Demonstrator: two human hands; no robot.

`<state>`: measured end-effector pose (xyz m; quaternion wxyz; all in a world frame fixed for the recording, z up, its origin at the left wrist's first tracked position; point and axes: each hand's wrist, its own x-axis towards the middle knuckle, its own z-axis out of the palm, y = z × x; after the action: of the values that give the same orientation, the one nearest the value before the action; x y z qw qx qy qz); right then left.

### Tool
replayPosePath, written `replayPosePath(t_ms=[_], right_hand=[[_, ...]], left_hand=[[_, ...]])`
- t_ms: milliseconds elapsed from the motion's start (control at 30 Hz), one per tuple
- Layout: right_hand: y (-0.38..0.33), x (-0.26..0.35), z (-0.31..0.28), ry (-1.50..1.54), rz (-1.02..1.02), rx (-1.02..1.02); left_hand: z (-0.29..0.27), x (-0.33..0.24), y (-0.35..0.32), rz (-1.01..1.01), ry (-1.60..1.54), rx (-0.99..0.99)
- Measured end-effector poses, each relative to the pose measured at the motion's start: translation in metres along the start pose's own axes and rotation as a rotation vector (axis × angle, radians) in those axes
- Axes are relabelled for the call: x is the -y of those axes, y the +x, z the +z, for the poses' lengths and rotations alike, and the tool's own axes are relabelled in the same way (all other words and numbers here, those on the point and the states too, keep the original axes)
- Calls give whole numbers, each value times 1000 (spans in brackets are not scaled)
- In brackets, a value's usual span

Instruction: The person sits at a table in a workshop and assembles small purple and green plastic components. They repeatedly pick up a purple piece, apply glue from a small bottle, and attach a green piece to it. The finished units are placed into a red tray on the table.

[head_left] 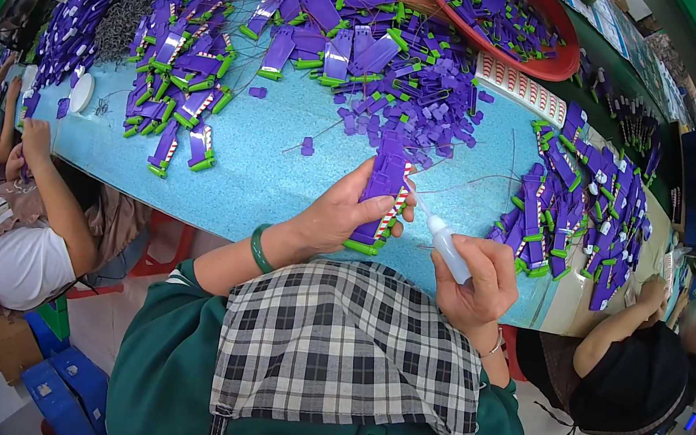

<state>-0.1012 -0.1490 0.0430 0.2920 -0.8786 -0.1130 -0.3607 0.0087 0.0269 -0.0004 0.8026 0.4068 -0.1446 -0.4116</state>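
Observation:
My left hand (340,214) grips a purple plastic part (387,170) with a green end and a red-and-white striped strip along one side. The fingers wrap behind it and the thumb lies on its face. In my right hand (481,281) is a small white squeeze bottle (451,250), tilted up to the left. Its thin nozzle reaches the part's striped edge; whether the tip touches cannot be made out. Beyond my hands lies a heap of small purple pieces (419,94) on the blue tabletop (285,155).
Striped purple-and-green parts are piled at left (179,60) and right (546,201). At the back stand a red basin (565,66) of parts and a sheet of striped stickers (522,89). Co-workers sit at left (33,244) and right (629,373). Thin wires cross the table.

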Motion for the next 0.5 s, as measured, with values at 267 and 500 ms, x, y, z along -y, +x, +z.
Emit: replayPosePath(t_ms=[267,500], right_hand=[[4,0,1,2,-22,24],[4,2,-2,1,-41,5]], left_hand=[[-3,4,-1,65,94,65],[3,7,-2,143,277,11]])
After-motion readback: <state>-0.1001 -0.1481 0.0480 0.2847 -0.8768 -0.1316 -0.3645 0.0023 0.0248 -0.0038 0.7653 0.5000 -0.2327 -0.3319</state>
